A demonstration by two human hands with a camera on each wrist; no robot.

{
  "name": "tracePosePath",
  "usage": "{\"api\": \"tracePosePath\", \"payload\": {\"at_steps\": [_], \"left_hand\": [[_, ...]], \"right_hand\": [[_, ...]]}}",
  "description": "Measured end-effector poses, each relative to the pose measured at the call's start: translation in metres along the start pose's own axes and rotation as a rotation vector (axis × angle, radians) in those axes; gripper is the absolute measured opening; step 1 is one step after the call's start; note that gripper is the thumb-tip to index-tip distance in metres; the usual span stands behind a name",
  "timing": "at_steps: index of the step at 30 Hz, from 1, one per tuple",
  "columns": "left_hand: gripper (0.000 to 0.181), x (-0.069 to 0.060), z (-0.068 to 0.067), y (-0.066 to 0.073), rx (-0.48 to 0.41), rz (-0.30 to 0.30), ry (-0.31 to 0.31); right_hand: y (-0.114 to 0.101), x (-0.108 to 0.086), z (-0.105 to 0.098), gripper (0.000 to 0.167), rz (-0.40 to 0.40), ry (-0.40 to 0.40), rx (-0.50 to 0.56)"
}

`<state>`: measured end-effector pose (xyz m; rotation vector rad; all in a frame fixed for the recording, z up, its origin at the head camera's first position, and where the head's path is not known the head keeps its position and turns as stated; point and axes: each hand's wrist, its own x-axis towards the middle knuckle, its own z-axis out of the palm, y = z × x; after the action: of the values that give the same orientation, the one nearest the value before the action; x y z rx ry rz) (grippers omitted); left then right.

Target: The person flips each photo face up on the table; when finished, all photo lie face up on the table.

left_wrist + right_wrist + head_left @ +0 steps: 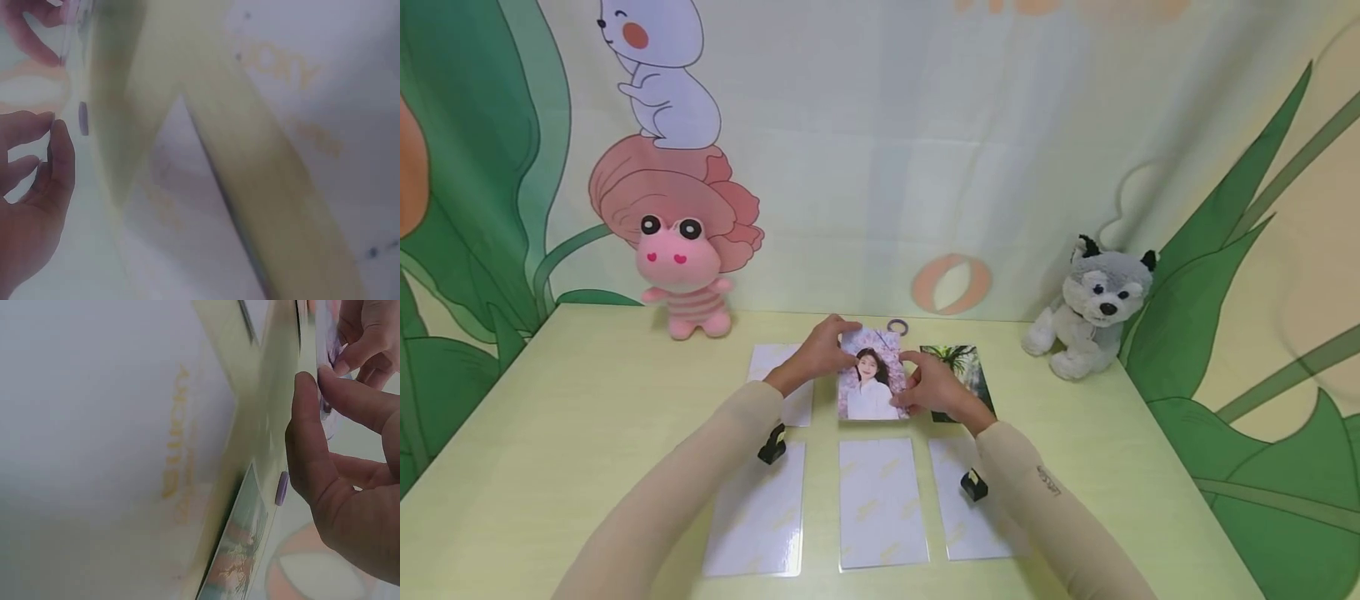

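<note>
Both hands hold a portrait photo (872,400) of a person in white before pink blossoms, near the middle of the table. My left hand (822,350) grips its left side, thumb on the front near the edge and fingers by the top corner. On the opposite edge, my right hand (936,385) pinches the photo between thumb and fingers. The right wrist view shows the photo (325,337) nearly edge-on, with the left hand (372,337) beyond it. Behind the right hand lies a landscape photo (977,379) with green plants, partly covered.
Several white sheets with faint yellow lettering lie around: back left (763,358), front left sheet (760,517), front middle sheet (883,504), front right sheet (977,529). A purple ring (897,327) is behind the photo. A pink plush toy (688,283) and grey plush dog (1093,308) sit at the back.
</note>
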<state>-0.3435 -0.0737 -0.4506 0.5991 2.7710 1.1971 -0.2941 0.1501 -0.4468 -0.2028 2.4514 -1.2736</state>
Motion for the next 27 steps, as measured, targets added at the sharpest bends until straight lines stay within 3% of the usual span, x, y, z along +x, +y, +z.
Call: {"api": "tracePosePath", "payload": {"at_steps": [7, 13, 19, 27], "left_hand": [[0.063, 0.004, 0.009, -0.006, 0.131, -0.031, -0.034], [0.063, 0.006, 0.013, -0.004, 0.206, -0.074, -0.054], [0.059, 0.005, 0.017, 0.002, 0.213, -0.16, -0.064], [0.055, 0.01, 0.019, 0.005, 0.254, -0.209, -0.095]], "right_hand": [[-0.003, 0.006, 0.003, 0.081, 0.032, 0.001, -0.139], [-0.009, 0.006, 0.005, 0.08, 0.06, -0.022, -0.19], [-0.011, 0.007, 0.007, 0.078, 0.072, -0.024, -0.26], [-0.012, 0.01, 0.006, 0.07, 0.072, -0.01, -0.338]]}}
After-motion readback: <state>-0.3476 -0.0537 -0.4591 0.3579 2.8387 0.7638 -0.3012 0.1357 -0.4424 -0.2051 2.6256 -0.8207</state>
